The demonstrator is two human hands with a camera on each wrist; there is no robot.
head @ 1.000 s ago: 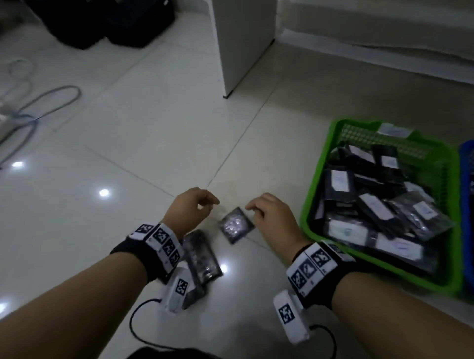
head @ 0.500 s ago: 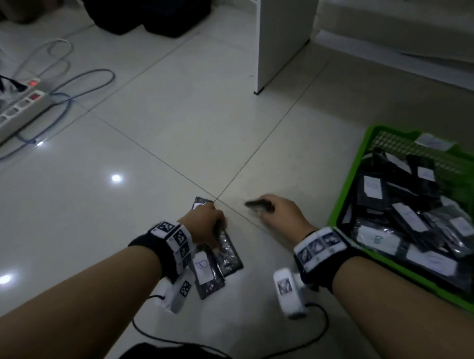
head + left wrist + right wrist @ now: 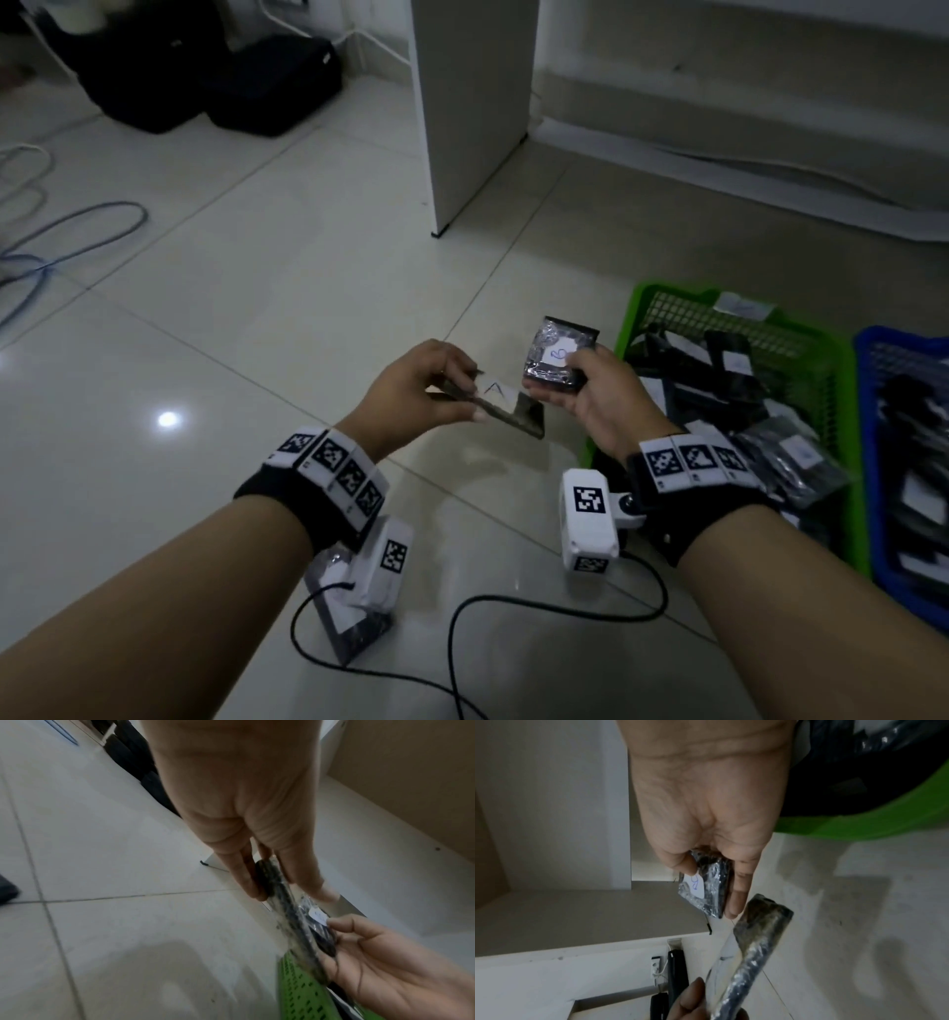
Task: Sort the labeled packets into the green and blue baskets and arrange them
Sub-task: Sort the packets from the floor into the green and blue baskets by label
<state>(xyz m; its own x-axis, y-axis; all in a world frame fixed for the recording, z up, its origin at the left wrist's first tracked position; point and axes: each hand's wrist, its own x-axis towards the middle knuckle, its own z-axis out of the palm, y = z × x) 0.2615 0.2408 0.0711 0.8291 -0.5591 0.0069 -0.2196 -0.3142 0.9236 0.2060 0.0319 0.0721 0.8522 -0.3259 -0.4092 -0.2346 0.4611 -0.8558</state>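
Observation:
My left hand (image 3: 475, 395) pinches a dark plastic packet labeled A (image 3: 500, 403) by one end, above the floor. My right hand (image 3: 560, 377) grips a smaller shiny packet labeled B (image 3: 557, 354) between thumb and fingers, close beside the first. The green basket (image 3: 637, 308) at the right is piled with several labeled packets. The blue basket (image 3: 868, 342) stands at the far right edge. In the left wrist view my left hand (image 3: 293, 894) holds the A packet (image 3: 280, 892) edge-on. In the right wrist view my right hand (image 3: 711, 892) shows the B packet (image 3: 706, 888).
One more packet (image 3: 349, 616) lies on the tiled floor under my left wrist. A white furniture panel (image 3: 472, 103) stands ahead. Black bags (image 3: 205, 67) sit at the back left, cables (image 3: 61, 231) trail at the far left, and wrist-camera cords (image 3: 513, 606) cross the floor near me.
Both hands have risen from the floor, each with a packet, and turned the labels up. The view swung right, bringing the blue basket in.

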